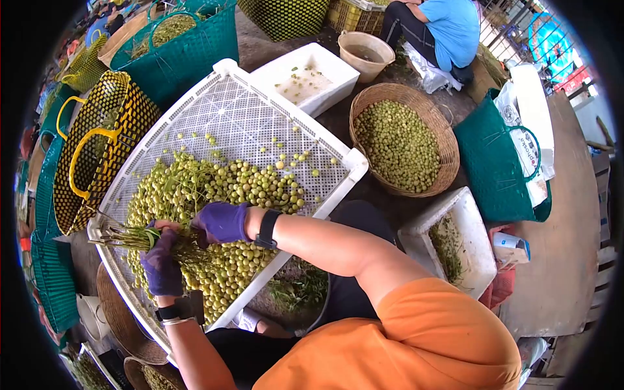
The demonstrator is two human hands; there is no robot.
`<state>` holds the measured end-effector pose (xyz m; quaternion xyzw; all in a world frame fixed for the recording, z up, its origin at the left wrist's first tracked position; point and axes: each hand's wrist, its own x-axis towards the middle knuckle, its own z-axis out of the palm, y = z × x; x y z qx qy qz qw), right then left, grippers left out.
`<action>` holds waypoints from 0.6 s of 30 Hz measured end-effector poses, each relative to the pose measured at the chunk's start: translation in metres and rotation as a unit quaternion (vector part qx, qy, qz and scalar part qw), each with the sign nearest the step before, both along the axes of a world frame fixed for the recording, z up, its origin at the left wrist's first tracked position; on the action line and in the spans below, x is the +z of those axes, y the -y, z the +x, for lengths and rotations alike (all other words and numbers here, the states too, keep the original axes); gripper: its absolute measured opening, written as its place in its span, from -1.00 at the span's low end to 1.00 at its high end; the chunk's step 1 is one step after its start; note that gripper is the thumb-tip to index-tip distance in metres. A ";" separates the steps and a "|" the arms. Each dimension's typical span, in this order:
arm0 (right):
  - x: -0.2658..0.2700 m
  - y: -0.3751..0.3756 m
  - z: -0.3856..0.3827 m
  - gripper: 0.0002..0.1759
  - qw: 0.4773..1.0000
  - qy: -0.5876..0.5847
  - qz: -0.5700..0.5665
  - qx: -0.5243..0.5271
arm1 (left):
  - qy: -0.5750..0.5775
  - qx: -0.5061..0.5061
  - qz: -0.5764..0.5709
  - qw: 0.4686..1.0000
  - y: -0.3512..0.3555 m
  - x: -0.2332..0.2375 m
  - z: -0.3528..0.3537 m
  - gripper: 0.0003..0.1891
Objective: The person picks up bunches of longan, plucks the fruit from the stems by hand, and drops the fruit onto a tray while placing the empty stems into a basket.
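Both hands wear purple gloves with bare fingertips, over a white plastic tray [231, 114] with a mesh bottom. My left hand [162, 265] is closed around a bundle of thin green stems [127, 238], whose cut ends point left. Close beside it, my right hand [222, 222] is bent down at the fruit end of the bundle. Its fingers are curled, and what they pinch is hidden. Round, pale green fruits [237, 276] lie heaped beneath and around both hands, with thin green stalks [188, 179] among them.
A wicker basket [448, 140] of the same fruits stands right of the tray, near white foam boxes [344, 78] [481, 260] and a beige bucket [366, 55]. Woven bags [78, 156] [487, 153] stand on both sides. A person in blue [452, 29] sits at the back.
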<state>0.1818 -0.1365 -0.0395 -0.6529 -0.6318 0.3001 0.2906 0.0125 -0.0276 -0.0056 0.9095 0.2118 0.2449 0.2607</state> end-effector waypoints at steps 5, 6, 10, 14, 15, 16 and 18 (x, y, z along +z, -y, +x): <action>-0.025 -0.009 -0.006 -0.83 0.975 0.116 0.173 -0.075 | 0.058 0.046 -0.294 0.953 0.017 0.014 0.013 -0.89; -0.025 -0.008 -0.007 -0.85 0.963 0.145 0.201 -0.105 | 0.067 0.053 -0.270 0.959 0.014 0.010 0.012 -0.89; -0.003 0.000 -0.001 -0.73 0.984 0.147 0.085 -0.050 | 0.119 0.132 -0.392 0.903 0.008 0.004 0.014 -0.87; -0.014 -0.003 -0.001 -0.75 0.979 0.038 0.197 -0.020 | 0.109 0.169 -0.470 0.860 0.002 0.010 0.009 -0.83; -0.016 -0.002 -0.001 -0.76 0.981 0.040 0.184 -0.044 | 0.121 0.152 -0.446 0.874 0.003 0.009 0.008 -0.79; -0.014 0.001 -0.001 -0.76 0.982 0.041 0.170 -0.067 | 0.123 0.155 -0.445 0.874 0.004 0.004 0.009 -0.79; -0.018 0.000 0.003 -0.83 0.986 0.093 0.123 -0.066 | 0.156 0.110 -0.410 0.892 0.004 -0.014 0.010 -0.78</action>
